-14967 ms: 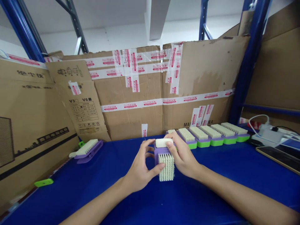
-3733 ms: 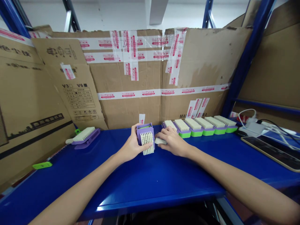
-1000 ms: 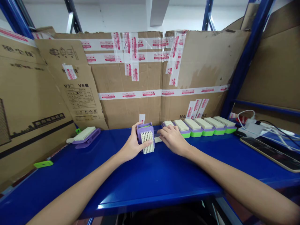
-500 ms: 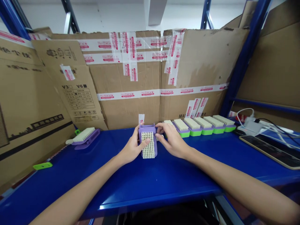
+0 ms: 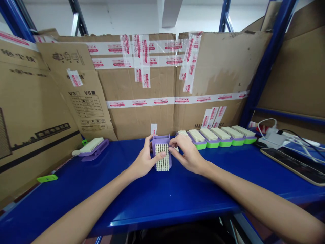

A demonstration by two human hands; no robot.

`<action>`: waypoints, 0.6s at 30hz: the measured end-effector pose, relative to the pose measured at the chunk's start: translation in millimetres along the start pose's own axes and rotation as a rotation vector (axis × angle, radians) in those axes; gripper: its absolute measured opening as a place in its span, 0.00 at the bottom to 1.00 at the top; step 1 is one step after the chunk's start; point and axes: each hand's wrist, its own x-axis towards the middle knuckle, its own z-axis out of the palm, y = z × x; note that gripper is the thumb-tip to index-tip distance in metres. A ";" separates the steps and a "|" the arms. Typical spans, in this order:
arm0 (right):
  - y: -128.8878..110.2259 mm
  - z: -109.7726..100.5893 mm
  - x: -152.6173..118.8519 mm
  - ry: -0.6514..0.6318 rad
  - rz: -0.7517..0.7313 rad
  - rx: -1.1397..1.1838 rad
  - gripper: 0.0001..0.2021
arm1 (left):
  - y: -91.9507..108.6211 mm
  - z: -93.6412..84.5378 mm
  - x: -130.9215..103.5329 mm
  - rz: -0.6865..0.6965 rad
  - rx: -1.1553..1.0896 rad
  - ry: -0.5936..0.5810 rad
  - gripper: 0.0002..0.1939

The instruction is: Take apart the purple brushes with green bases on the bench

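A purple brush (image 5: 162, 162) with cream bristles facing me stands over the middle of the blue table. Wrapped round its left side is my left hand (image 5: 145, 159), the thumb lying across the bristles. My right hand (image 5: 186, 152) is at the brush's upper right edge, with thumb and index finger bent close together there. A small pale thing shows partly behind the right fingers; what those fingers pinch is too small to make out. Behind and to the right of this hand runs a row of several purple and green brushes (image 5: 209, 135), bristles up.
At the left lie another purple brush (image 5: 92, 145) and a green plastic piece (image 5: 47, 178). A phone (image 5: 294, 164), a charger (image 5: 273, 137) and cables are at the right. Cardboard walls (image 5: 137, 118) enclose the back and sides of the blue table (image 5: 152, 200).
The view has shifted slightly. My right thumb and index finger have drawn closer together at the brush's edge, while my left hand keeps its hold.
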 end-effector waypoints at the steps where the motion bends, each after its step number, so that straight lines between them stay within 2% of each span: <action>1: -0.3 -0.2 0.0 -0.002 -0.004 -0.004 0.04 | 0.5 0.3 -0.2 0.007 0.006 -0.010 0.38; 12: -3.7 -0.6 0.1 0.024 -0.061 -0.027 0.07 | 6.2 -1.4 -1.2 0.033 0.060 0.000 0.41; 18: -3.0 -3.2 -0.3 -0.025 -0.067 -0.045 0.07 | 10.7 -1.1 -0.6 0.031 0.061 0.007 0.42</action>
